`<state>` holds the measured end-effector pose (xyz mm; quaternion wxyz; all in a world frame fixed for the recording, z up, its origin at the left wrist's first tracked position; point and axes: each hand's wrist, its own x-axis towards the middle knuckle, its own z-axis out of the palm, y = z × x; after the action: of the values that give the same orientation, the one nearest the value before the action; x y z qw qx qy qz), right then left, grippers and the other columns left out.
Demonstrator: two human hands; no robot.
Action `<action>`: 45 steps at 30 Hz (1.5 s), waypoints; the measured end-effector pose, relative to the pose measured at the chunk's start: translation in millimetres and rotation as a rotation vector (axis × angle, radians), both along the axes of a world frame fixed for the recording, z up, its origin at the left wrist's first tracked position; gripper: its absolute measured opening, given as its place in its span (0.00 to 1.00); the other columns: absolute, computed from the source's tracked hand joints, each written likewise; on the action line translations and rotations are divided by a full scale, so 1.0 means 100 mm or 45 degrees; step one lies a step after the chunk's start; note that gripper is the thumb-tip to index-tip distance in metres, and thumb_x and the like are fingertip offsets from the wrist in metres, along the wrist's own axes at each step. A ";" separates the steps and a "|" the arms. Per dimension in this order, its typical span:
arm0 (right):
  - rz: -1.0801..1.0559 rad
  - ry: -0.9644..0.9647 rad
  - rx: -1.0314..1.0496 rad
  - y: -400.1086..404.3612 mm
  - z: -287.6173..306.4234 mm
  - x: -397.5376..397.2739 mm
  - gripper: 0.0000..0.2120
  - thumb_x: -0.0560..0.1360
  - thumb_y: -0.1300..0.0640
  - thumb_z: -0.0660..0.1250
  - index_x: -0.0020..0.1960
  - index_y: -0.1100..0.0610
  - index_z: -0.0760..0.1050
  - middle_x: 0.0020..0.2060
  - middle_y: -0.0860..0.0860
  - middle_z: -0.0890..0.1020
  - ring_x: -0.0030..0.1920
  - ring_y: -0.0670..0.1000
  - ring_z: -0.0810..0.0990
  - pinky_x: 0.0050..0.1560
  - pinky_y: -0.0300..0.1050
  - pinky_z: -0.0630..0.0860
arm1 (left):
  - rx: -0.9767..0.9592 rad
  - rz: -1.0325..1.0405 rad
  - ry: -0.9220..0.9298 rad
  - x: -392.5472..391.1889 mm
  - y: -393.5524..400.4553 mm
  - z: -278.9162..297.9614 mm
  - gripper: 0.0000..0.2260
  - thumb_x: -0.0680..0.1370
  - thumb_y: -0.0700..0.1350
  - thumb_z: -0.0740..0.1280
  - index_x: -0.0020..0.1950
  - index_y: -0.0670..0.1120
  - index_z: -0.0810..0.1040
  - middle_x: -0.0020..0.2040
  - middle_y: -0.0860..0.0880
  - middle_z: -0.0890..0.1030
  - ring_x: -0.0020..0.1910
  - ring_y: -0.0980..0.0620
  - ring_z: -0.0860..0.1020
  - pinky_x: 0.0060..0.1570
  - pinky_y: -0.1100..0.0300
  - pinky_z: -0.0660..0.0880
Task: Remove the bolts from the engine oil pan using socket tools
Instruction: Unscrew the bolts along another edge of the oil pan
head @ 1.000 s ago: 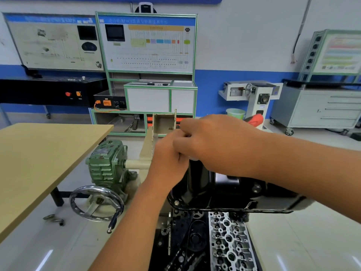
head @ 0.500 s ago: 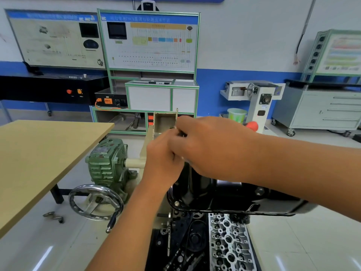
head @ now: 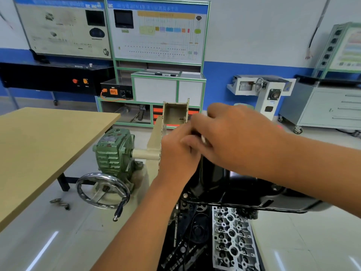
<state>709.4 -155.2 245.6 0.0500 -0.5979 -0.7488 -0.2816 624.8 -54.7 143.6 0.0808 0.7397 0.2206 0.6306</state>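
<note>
The black engine oil pan (head: pixel 224 182) sits upside-up on the engine on a stand, and one bolt (head: pixel 185 195) shows on its front-left flange. My left hand (head: pixel 175 153) and my right hand (head: pixel 234 137) meet above the pan's left end, fingers curled together. They grip a small tool between them, of which only a pale sliver (head: pixel 203 138) shows. A trace of red (head: pixel 279 127) peeks out behind my right wrist. The tool's tip and whatever it touches are hidden by my hands.
The cylinder head (head: pixel 232 241) with its valve gear hangs below the pan. To the left are the stand's green gearbox (head: pixel 113 149), chrome handwheel (head: pixel 101 190) and beige bracket (head: pixel 174 112). A wooden table (head: pixel 39 143) stands at the left, with metal pieces (head: pixel 60 203) on the floor.
Both hands stay clasped above the pan's left end and have shifted slightly. The red handle behind my right hand is now almost hidden.
</note>
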 end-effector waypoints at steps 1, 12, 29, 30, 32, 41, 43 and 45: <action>-0.009 0.010 0.040 -0.03 0.01 -0.03 0.08 0.82 0.50 0.61 0.51 0.55 0.72 0.37 0.51 0.71 0.37 0.60 0.76 0.37 0.52 0.75 | 0.058 -0.051 -0.087 0.01 -0.02 0.01 0.16 0.71 0.37 0.61 0.39 0.58 0.61 0.30 0.69 0.62 0.34 0.74 0.68 0.36 0.82 0.61; 0.232 -0.069 -0.059 -0.17 0.07 0.06 0.11 0.79 0.50 0.66 0.57 0.55 0.73 0.46 0.56 0.74 0.33 0.61 0.74 0.32 0.56 0.78 | 0.016 -0.188 -0.066 -0.10 0.04 0.02 0.18 0.72 0.37 0.63 0.47 0.63 0.71 0.37 0.69 0.73 0.37 0.72 0.71 0.38 0.80 0.64; -0.135 0.079 0.154 -0.04 -0.03 0.01 0.19 0.82 0.42 0.56 0.39 0.54 0.59 0.31 0.52 0.66 0.33 0.60 0.73 0.34 0.49 0.71 | -0.117 -0.130 0.105 -0.11 0.27 -0.04 0.02 0.75 0.44 0.68 0.43 0.50 0.80 0.34 0.61 0.77 0.37 0.64 0.75 0.39 0.70 0.69; -0.144 0.070 0.169 -0.04 -0.01 0.05 0.19 0.83 0.46 0.59 0.39 0.54 0.59 0.31 0.53 0.68 0.33 0.60 0.73 0.35 0.50 0.73 | -0.213 -0.085 0.115 -0.12 0.33 -0.06 0.02 0.75 0.44 0.72 0.46 0.49 0.82 0.39 0.58 0.81 0.38 0.60 0.77 0.41 0.64 0.73; -0.019 0.127 0.155 -0.07 0.02 0.08 0.09 0.80 0.57 0.66 0.43 0.57 0.70 0.35 0.54 0.73 0.34 0.62 0.76 0.36 0.53 0.77 | -0.392 0.085 0.155 -0.18 0.46 -0.12 0.07 0.76 0.44 0.74 0.53 0.50 0.83 0.46 0.55 0.82 0.42 0.53 0.79 0.46 0.56 0.77; -0.191 0.180 0.265 0.04 -0.08 0.24 0.17 0.81 0.44 0.58 0.53 0.57 0.73 0.35 0.55 0.75 0.36 0.63 0.77 0.35 0.52 0.75 | -0.572 -0.044 0.240 -0.09 0.54 -0.36 0.16 0.78 0.40 0.70 0.63 0.55 0.83 0.55 0.52 0.81 0.45 0.49 0.80 0.57 0.52 0.77; -0.071 0.279 0.221 0.06 -0.04 0.32 0.12 0.80 0.48 0.64 0.52 0.58 0.76 0.36 0.55 0.76 0.37 0.62 0.77 0.39 0.55 0.78 | -0.566 -0.057 0.247 -0.08 0.56 -0.36 0.16 0.79 0.42 0.69 0.64 0.55 0.83 0.55 0.52 0.81 0.47 0.48 0.80 0.57 0.52 0.77; 0.124 0.337 0.212 0.05 -0.04 0.33 0.03 0.76 0.60 0.71 0.50 0.58 0.80 0.39 0.54 0.78 0.37 0.61 0.78 0.39 0.57 0.79 | -0.533 -0.060 0.296 -0.07 0.58 -0.34 0.15 0.80 0.42 0.69 0.65 0.53 0.82 0.55 0.51 0.80 0.50 0.47 0.80 0.58 0.50 0.76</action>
<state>742.2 -150.3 241.6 0.2111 -0.5866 -0.7378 -0.2588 617.5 3.0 110.0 0.2213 0.7794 0.3370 0.4795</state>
